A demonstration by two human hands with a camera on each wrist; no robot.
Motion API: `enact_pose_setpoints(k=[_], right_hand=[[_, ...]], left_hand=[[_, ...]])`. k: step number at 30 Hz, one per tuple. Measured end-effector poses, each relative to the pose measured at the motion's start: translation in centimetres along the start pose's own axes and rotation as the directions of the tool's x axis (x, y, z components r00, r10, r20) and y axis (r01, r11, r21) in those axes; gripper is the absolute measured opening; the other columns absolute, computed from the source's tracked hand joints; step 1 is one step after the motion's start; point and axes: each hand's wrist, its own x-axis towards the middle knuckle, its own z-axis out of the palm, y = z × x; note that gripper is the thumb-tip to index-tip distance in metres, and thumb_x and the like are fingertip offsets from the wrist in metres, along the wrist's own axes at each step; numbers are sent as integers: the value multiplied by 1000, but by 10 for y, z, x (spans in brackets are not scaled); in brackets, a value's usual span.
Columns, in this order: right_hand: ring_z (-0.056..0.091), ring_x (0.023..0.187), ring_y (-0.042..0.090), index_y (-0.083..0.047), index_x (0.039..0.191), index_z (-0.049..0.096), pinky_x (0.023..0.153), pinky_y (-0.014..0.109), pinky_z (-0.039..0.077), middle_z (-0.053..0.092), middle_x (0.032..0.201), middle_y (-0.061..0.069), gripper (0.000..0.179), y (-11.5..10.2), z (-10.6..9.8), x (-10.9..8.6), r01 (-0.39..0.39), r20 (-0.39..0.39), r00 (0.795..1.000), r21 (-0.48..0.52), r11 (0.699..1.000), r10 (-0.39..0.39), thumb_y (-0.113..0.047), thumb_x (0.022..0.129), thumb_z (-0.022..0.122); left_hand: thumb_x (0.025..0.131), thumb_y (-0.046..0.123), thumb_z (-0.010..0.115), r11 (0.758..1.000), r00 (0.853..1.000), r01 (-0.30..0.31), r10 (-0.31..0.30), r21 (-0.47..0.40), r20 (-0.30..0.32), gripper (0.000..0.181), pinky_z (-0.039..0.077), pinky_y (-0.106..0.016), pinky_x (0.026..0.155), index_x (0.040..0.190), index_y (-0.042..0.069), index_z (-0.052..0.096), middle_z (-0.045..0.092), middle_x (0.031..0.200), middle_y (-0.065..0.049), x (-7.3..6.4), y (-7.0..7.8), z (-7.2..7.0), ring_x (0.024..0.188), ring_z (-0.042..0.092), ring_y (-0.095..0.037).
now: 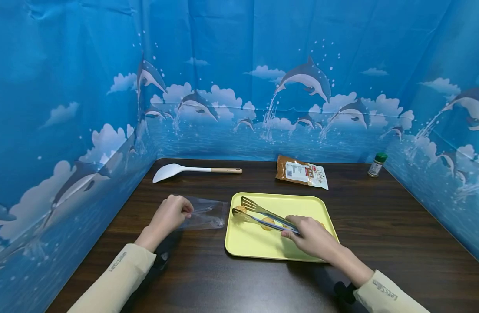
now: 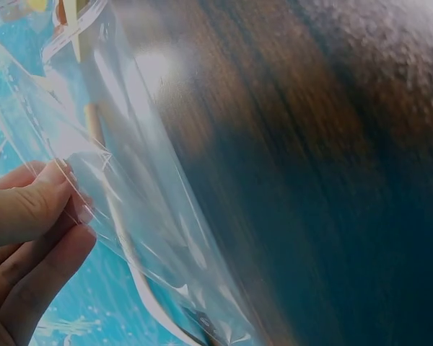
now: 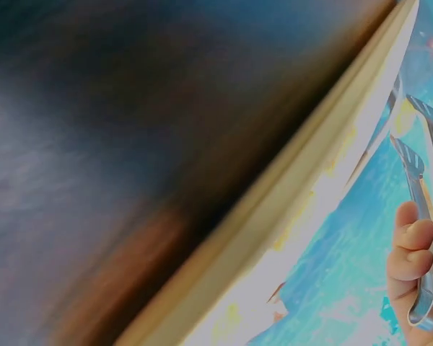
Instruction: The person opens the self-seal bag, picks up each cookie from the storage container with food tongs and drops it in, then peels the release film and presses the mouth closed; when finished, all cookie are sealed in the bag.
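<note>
My left hand pinches a clear plastic bag between thumb and fingers, left of the yellow tray. In the left wrist view the bag hangs from the fingertips, see-through and creased. My right hand grips metal tongs over the tray, their slotted heads pointing left toward the bag. A round cookie shows between the tongs' heads at the tray's left side. Another cookie lies on the tray below the tongs; others are partly hidden by the right hand.
A white spatula with a wooden handle lies at the back left. Behind the tray is a brown and white food packet. A small green-capped jar stands at the back right. A blue dolphin-print curtain surrounds the dark wooden table.
</note>
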Motion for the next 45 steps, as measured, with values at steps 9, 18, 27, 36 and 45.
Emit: enact_pose_setpoints(k=[9, 18, 27, 36, 45], right_hand=[[67, 87, 15, -2, 120, 65, 75, 35, 55, 71, 107, 8, 40, -19, 4, 18, 37, 18, 999, 12, 999, -37, -32, 93, 67], [67, 85, 15, -4, 117, 67, 75, 37, 55, 72, 104, 7, 38, -35, 10, 34, 40, 67, 997, 18, 999, -41, -32, 92, 68], [68, 83, 16, -1, 115, 68, 75, 38, 55, 73, 104, 10, 37, -42, 17, 47, 57, 104, 993, 28, 998, -59, -29, 91, 69], [70, 90, 19, 0, 119, 67, 78, 38, 56, 72, 108, 11, 41, -51, 23, 57, 82, 138, 987, 20, 996, -84, -32, 92, 67], [50, 63, 9, -1, 119, 67, 61, 28, 41, 72, 100, 8, 42, -60, 29, 70, 85, 168, 982, 32, 996, -89, -34, 93, 66]], left_hand=[[82, -4, 74, 1000, 1000, 3, -3, 11, -3, 9, 58, -39, 68, 88, 2, 77, 74, 84, -9, -2, 2, -1, 74, 69, -21], [80, 5, 78, 996, 999, 29, -26, 83, -48, 6, 57, -40, 66, 86, 8, 79, 75, 81, -4, -2, 5, 0, 72, 70, -19], [81, 4, 77, 997, 999, 39, -38, 59, -27, 7, 57, -41, 67, 88, 6, 79, 76, 84, -7, -2, 6, -3, 74, 71, -22], [85, 0, 72, 997, 1000, 29, -29, 68, -5, 11, 58, -42, 69, 90, 5, 79, 75, 88, -9, -2, 8, -3, 77, 71, -24], [85, -1, 71, 999, 1000, 31, -31, 32, 0, 9, 56, -40, 67, 87, 4, 78, 75, 87, -9, 1, 11, -2, 69, 64, -16]])
